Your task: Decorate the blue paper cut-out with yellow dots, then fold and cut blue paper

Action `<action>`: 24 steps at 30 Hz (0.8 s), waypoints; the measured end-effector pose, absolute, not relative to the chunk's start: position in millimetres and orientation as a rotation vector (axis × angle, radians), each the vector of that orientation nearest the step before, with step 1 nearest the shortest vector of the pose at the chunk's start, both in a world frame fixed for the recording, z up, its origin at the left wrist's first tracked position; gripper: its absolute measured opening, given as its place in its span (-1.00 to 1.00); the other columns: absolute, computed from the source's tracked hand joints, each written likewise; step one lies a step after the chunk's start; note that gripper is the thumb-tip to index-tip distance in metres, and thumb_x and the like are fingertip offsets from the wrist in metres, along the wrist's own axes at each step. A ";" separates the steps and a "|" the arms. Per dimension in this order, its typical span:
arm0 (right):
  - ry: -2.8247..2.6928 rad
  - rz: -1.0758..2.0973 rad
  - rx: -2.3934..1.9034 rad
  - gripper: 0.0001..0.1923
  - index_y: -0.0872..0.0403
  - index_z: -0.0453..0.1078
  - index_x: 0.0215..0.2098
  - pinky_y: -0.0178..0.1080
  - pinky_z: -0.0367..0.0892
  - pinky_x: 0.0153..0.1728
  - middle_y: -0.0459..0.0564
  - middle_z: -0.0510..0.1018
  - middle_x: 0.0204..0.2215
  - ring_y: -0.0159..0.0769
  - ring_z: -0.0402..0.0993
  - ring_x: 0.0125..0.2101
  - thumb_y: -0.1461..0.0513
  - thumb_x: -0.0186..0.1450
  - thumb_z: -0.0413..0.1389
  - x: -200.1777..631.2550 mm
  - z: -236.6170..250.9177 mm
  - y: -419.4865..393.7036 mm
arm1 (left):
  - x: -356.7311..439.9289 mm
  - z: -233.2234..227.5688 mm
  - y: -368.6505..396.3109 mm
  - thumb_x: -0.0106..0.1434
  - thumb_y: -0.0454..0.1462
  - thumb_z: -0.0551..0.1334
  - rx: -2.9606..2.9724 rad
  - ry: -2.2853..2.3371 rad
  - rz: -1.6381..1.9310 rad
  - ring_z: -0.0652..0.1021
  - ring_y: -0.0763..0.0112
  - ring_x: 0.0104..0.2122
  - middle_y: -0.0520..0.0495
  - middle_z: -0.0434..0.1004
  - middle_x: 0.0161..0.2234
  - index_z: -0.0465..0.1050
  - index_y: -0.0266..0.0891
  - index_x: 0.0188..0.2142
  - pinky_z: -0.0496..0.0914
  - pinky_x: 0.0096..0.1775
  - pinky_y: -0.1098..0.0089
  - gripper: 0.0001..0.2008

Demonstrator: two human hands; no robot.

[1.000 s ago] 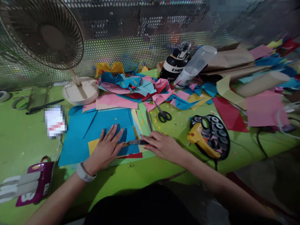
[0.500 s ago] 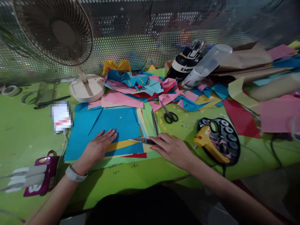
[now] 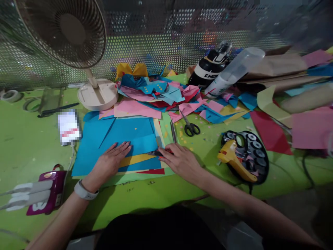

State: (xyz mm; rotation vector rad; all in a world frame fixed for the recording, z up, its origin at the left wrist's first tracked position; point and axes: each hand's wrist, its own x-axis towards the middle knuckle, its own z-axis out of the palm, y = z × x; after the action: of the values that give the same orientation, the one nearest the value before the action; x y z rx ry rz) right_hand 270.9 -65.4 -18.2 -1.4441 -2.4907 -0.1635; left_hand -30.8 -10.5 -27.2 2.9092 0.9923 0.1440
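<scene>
— What has changed at the desk (image 3: 31,146)?

— The left hand (image 3: 110,164) stays spread flat, fingers open and holding nothing, pressing the blue paper (image 3: 122,139). The right hand (image 3: 179,160) has slid inward from half a second ago: its grip is closed around a small cutter (image 3: 156,153), whose blade now sits further under the blue sheet's edge, above the yellow strip (image 3: 136,159). Judging by that, the cut is advancing along the fold.

— And the surroundings?

— Left of the hands, a purple case (image 3: 44,192) and a desk fan (image 3: 67,38); beyond them, heaped coloured paper scraps (image 3: 156,95); right of the cutting hand, scissors (image 3: 191,126), a yellow glue gun (image 3: 232,161) and a bottle (image 3: 234,71). A perforated metal screen (image 3: 169,41) backs the green desk.
</scene>
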 end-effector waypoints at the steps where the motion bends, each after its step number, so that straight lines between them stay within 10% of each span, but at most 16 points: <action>1: -2.497 -0.163 -1.438 -0.68 0.15 0.42 -0.02 -0.27 0.33 -0.42 0.11 0.45 -0.28 -0.25 0.38 -0.32 0.13 0.36 0.03 268.9 -18.4 -64.6 | -30.6 -26.9 -10.8 0.28 -0.49 -0.08 2.908 0.996 0.146 0.18 0.35 0.26 -0.08 0.12 0.28 0.01 -0.19 0.30 0.15 0.24 0.15 -0.40; 24: -2.419 -0.022 -1.325 -0.74 0.18 0.46 -0.15 -0.21 0.40 -0.37 0.12 0.45 -0.27 -0.23 0.39 -0.30 0.19 0.37 0.02 269.6 -22.3 -55.8 | -27.8 -22.8 -12.4 0.28 -0.50 -0.09 2.901 1.021 0.105 0.18 0.35 0.26 -0.08 0.13 0.28 0.08 -0.24 0.27 0.17 0.23 0.14 -0.43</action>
State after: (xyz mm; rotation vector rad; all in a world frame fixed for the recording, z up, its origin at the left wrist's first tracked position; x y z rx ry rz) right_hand 269.6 -55.8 -22.3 -1.3249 -2.4187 -0.0221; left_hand -27.8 -12.4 -22.8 2.9012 1.0207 0.1051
